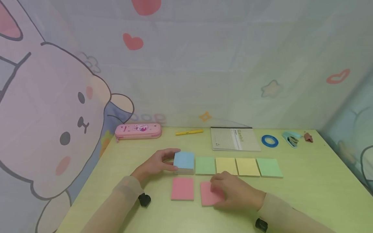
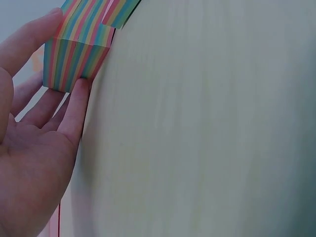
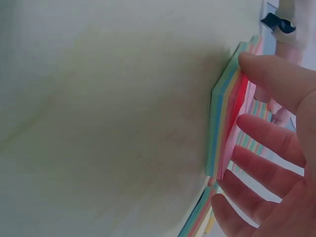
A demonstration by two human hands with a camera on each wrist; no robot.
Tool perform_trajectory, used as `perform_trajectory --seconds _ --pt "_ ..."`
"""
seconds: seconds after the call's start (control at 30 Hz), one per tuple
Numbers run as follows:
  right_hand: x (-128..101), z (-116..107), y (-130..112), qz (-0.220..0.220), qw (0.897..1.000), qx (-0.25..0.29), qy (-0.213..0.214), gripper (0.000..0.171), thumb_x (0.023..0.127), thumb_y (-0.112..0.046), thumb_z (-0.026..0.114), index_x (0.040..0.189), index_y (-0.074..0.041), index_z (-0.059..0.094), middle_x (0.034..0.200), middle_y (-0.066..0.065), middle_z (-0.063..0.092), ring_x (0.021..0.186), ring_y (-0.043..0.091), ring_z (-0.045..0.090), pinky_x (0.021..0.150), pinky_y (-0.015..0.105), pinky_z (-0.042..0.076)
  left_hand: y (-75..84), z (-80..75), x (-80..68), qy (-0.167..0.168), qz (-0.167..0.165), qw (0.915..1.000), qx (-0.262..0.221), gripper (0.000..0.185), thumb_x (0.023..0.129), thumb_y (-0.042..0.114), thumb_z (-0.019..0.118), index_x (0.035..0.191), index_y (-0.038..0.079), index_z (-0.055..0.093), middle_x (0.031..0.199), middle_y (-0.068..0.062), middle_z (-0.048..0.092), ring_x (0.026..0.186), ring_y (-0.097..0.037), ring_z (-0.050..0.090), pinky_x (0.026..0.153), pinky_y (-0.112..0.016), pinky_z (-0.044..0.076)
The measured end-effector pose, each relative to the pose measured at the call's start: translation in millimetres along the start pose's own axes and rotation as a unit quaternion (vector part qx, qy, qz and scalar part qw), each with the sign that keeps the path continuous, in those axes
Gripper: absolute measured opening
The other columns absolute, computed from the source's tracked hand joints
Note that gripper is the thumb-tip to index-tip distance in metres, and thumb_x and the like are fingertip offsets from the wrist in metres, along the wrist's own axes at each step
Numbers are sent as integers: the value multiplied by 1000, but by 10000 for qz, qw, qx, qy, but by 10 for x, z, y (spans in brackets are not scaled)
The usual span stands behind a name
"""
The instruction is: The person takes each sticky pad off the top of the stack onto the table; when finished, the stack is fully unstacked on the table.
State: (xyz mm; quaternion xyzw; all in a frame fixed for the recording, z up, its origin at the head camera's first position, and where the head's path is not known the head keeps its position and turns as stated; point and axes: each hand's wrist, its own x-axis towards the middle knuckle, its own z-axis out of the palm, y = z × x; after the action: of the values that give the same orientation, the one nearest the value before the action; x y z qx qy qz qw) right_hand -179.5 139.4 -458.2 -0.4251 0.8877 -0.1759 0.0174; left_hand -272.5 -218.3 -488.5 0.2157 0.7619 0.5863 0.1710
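Left hand on the thick note block, right hand on the pink pad

The left hand (image 1: 155,164) is gripping the thick note block (image 1: 184,161) from its left side, thumb and fingers curled around its striped edges, at the left end of the pad row on the tabletop (image 1: 306,194). The right hand (image 1: 233,191) is resting on the nearer pink pad (image 1: 207,194), thumb on its edge, fingers relaxed; this pad is lying just in front of the row, right of the other pink pad (image 1: 182,188).
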Motion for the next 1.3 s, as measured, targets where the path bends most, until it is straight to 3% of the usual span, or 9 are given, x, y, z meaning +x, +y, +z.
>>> perform_trajectory --seconds 0.2,0.53,0.9,1.3 --pt "17 50 -22 -52 9998 -188 98 33 82 -38 88 101 -17 71 126 0 68 112 18 59 96 35 56 13 2 -1 -8 19 10000 -27 75 88 1 84 154 1 49 155 -21 50 142 -38 48 113 -40 51" --pt "125 59 -33 65 9997 -149 164 34 83 -39 89 103 -16 74 133 7 69 123 26 62 104 42 56 30 -5 12 -20 90 9999 53 75 88 1 83 154 1 49 155 -20 51 142 -38 49 114 -41 51" --pt "159 68 -60 -25 9993 -255 279 32 82 -37 89 102 -16 74 128 5 70 118 24 63 102 41 57 55 -8 13 71 -78 9999 84 75 87 1 84 154 5 51 155 -16 52 143 -35 49 114 -39 51" --pt "155 131 -37 11 9994 -266 237 36 81 -40 90 103 -17 75 128 5 71 117 24 64 101 41 58 32 7 -10 -13 -5 10000 39 75 88 2 83 155 0 48 156 -20 49 142 -38 49 114 -40 51"
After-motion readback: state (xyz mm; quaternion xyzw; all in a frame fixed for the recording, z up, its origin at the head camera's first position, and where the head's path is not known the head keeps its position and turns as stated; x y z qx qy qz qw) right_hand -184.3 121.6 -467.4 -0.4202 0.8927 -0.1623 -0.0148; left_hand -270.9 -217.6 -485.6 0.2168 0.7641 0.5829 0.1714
